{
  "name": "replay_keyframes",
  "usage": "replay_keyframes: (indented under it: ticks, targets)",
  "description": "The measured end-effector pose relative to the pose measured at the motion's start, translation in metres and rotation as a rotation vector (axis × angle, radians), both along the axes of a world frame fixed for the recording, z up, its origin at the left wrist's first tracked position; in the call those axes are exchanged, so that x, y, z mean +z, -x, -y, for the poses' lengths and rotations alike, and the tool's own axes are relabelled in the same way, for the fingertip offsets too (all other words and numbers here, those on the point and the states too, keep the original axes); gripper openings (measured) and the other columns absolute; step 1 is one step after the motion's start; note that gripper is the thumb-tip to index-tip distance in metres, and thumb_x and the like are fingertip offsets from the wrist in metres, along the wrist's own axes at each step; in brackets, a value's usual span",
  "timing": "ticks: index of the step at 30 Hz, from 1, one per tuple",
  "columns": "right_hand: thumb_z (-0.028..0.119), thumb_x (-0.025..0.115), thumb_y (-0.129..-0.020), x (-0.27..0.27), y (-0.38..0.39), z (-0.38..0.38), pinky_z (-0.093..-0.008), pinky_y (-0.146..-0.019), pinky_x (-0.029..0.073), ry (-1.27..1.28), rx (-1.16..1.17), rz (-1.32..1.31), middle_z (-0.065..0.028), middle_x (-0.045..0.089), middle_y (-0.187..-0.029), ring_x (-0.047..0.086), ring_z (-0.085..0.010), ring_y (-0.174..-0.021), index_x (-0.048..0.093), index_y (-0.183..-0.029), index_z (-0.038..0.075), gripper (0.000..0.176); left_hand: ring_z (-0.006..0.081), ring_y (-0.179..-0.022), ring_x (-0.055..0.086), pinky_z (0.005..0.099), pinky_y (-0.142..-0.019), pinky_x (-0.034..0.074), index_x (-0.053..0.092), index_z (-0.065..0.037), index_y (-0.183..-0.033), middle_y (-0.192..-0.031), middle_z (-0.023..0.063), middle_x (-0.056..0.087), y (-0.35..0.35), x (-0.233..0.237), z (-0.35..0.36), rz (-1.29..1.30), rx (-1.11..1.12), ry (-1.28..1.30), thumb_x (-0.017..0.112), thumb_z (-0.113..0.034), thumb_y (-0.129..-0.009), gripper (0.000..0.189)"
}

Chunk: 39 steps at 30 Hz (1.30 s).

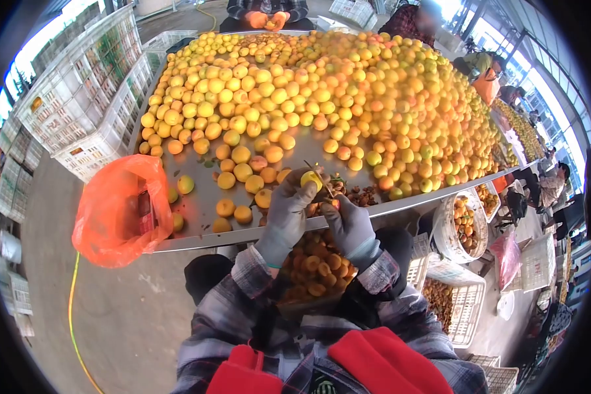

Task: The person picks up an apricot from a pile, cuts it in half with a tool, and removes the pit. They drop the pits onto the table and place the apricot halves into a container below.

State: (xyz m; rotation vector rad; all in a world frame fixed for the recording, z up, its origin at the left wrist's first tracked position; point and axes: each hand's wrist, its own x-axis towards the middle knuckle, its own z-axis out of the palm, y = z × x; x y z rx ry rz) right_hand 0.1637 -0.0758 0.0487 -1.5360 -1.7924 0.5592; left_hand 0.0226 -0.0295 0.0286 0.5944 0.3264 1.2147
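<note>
Lap: container of orange fruit pieces (315, 269) sits between the person's plaid forearms, directly below both hands and below the near edge of the table (200, 197).

Left hand (287, 213), grey glove: raised over the near edge, grip pinching one yellow apricot (312, 179) at the fingertips. The fruit is at the top of the hand, clear of the table surface.

Right hand (350, 226), grey glove: just right of the left and lower, fingers curled in toward it. It looks closed, but whether it holds anything cannot be told. A thin dark sliver pokes up beside the fruit; stem or blade, can't tell.

Key relation: the apricot lies up and to the left of the right hand's grip, close by, with the two gloves touching or nearly so. The fruit is roundish, no clear long axis visible. The left hand has it; the right is the nearer free one.

Near edge, just right of the hands: a small brown heap of pits (364, 196). Left near corner: an orange bag (121, 210) hanging over the edge.

Mid table: loose apricots (243, 172) scattered on bare metal, just beyond the hands.

Far half: a big apricot pile (322, 85) running to the far edge and right side.

Off the table: a white bucket (448, 230) with fruit to the right, white crates (85, 98) stacked along the left.

Far edge: another person's hands (268, 20), well apart from these.
</note>
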Motion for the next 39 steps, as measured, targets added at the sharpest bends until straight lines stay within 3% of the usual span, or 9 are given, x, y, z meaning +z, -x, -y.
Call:
replay_keyframes:
  ticks: [11,14,18,20,22,25,27,32,39]
  targets:
    - [0.026,0.053,-0.094,-0.016,0.008,-0.004,-0.0301,-0.061,0.047,-0.054,0.024,-0.207,-0.0125,0.063,-0.072,0.061,-0.0202,-0.064,0.059,-0.095,-0.003,0.030,0.0206,-0.096,0.061,0.0298,-0.085,0.050,0.055,0.001,-0.116,-0.106,0.0128,0.062,-0.004,0.009,0.007,0.160,-0.041,-0.139,0.055,-0.015,-0.092,0.028]
    - [0.027,0.051,-0.093,-0.017,0.003,-0.003,-0.0377,-0.059,0.049,-0.018,0.048,-0.363,-0.0185,0.063,-0.070,0.065,-0.0322,-0.065,0.058,-0.102,-0.002,0.031,0.0212,-0.098,0.060,0.0310,-0.087,0.048,0.054,0.002,-0.116,-0.107,0.0128,0.061,-0.003,0.002,0.001,0.138,-0.146,-0.087,0.052,-0.016,-0.094,0.029]
    - [0.029,0.052,-0.092,-0.005,-0.007,0.004,-0.0352,-0.057,0.048,-0.059,0.102,-0.263,-0.0161,0.062,-0.065,0.063,-0.0273,-0.061,0.058,-0.092,-0.001,0.031,0.0200,-0.100,0.059,0.0318,-0.088,0.047,0.055,0.005,-0.113,-0.107,0.0118,0.061,0.002,-0.002,-0.007,0.080,-0.058,-0.135,0.058,-0.012,-0.090,0.029]
    - [0.032,0.054,-0.092,-0.007,-0.015,0.009,-0.0349,-0.055,0.046,-0.049,0.108,-0.252,-0.0138,0.060,-0.061,0.059,-0.0260,-0.056,0.057,-0.087,0.000,0.033,0.0188,-0.100,0.059,0.0317,-0.090,0.046,0.058,0.006,-0.108,-0.106,0.0107,0.062,0.017,0.010,-0.013,-0.140,-0.031,-0.368,0.064,-0.007,-0.085,0.027]
    - [0.028,0.055,-0.094,0.002,-0.016,0.013,-0.0242,-0.065,0.045,0.239,0.170,-0.224,-0.0053,0.062,-0.077,0.053,-0.0079,-0.071,0.059,-0.105,-0.004,0.034,0.0175,-0.099,0.059,0.0305,-0.090,0.046,0.060,0.005,-0.104,-0.105,0.0096,0.063,0.036,0.024,-0.019,-0.223,-0.102,-0.240,0.068,-0.005,-0.080,0.027]
    - [0.033,0.054,-0.093,-0.006,-0.010,0.014,-0.0336,-0.054,0.043,0.160,0.192,-0.333,-0.0131,0.056,-0.060,0.055,-0.0218,-0.055,0.058,-0.086,-0.001,0.036,0.0173,-0.100,0.058,0.0313,-0.090,0.046,0.059,0.005,-0.106,-0.105,0.0097,0.062,0.043,0.027,-0.022,-0.651,-0.130,-0.412,0.070,-0.008,-0.080,0.031]
    - [0.034,0.054,-0.093,-0.009,-0.010,0.012,-0.0333,-0.055,0.043,0.106,0.185,-0.334,-0.0129,0.056,-0.060,0.054,-0.0208,-0.056,0.059,-0.087,-0.002,0.036,0.0170,-0.100,0.057,0.0319,-0.089,0.047,0.059,0.004,-0.108,-0.103,0.0095,0.062,0.030,0.016,-0.018,-0.230,-0.047,-0.394,0.067,-0.013,-0.084,0.031]
    - [0.034,0.054,-0.093,-0.009,-0.015,0.011,-0.0322,-0.056,0.044,-0.019,0.132,-0.379,-0.0124,0.054,-0.062,0.052,-0.0194,-0.058,0.060,-0.093,-0.003,0.037,0.0161,-0.097,0.058,0.0307,-0.088,0.045,0.059,0.003,-0.108,-0.099,0.0080,0.063,0.002,0.023,0.007,0.068,-0.201,-0.103,0.059,-0.020,-0.091,0.029]
    - [0.038,0.052,-0.093,-0.012,-0.026,0.012,-0.0304,-0.053,0.044,0.125,0.250,-0.329,-0.0056,0.056,-0.059,0.052,-0.0143,-0.053,0.060,-0.095,-0.001,0.040,0.0114,-0.083,0.060,0.0252,-0.075,0.049,0.066,0.004,-0.094,-0.090,0.0065,0.066,0.034,0.041,-0.017,-0.736,-0.179,-0.498,0.074,-0.011,-0.076,0.025]
